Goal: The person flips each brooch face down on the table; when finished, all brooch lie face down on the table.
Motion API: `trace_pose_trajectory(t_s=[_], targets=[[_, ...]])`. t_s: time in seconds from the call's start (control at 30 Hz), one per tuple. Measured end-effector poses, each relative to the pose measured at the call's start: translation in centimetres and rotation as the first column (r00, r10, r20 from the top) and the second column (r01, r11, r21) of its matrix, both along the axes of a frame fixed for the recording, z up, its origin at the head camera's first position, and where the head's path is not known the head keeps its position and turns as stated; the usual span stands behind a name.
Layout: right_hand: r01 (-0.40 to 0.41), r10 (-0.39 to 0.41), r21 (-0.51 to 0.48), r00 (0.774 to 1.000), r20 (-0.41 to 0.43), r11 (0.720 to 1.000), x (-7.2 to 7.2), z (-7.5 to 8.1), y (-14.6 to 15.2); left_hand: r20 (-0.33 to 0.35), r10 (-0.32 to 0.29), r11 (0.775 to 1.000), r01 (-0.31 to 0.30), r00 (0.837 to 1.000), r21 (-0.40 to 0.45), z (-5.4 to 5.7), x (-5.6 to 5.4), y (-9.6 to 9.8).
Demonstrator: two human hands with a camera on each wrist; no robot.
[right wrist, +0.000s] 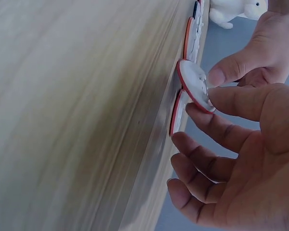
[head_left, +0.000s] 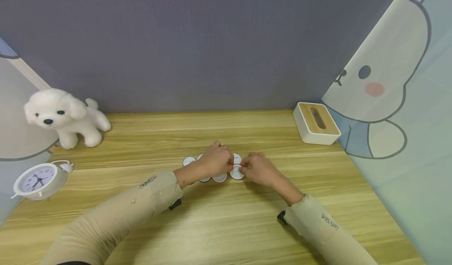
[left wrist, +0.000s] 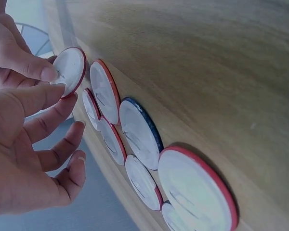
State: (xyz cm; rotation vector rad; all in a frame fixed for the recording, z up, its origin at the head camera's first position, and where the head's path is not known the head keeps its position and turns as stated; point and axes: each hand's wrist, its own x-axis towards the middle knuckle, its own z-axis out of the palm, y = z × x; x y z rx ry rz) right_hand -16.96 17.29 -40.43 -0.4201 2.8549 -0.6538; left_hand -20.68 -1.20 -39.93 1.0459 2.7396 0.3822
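Observation:
My left hand (head_left: 216, 161) and right hand (head_left: 262, 169) meet over one round pin-back badge (head_left: 237, 173), with a white back and a red rim. Both hands pinch it by thumb and finger. In the left wrist view the raised badge (left wrist: 71, 70) tilts above the table, its pin side showing. My right thumb presses near the pin of the badge (right wrist: 192, 82) in the right wrist view. Several more badges lie pin side up in two rows, among them a blue-rimmed badge (left wrist: 138, 134) and a red-rimmed badge (left wrist: 195, 190). My left hand hides part of the rows from above.
A white plush dog (head_left: 67, 116) stands at the back left, behind a white alarm clock (head_left: 39, 181). At the back right is a tissue box (head_left: 316, 123) with a wooden top. The wooden table (head_left: 212, 225) ends at a grey panel (head_left: 212, 49).

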Motion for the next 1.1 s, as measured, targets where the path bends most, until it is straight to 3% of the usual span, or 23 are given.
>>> trace_pose_trajectory(t_s=[0.3, 0.77, 1.1], targets=[[0.011, -0.011, -0.020, 1.000, 0.010, 1.000, -0.2, 0.0, 0.0, -0.016, -0.038, 0.999, 0.038, 0.999, -0.011, 0.2, 0.0, 0.1], [-0.019, 0.025, 0.092, 0.998, -0.057, 0.996, -0.4, 0.1, -0.5, -0.009, 0.003, 0.999, -0.004, 1.000, -0.032, -0.2, 0.0, 0.1], [-0.022, 0.025, 0.132, 1.000, -0.018, 0.991, -1.2, 0.0, -0.9, -0.034, 0.036, 0.996, -0.039, 0.999, -0.077, -0.3, 0.2, 0.4]])
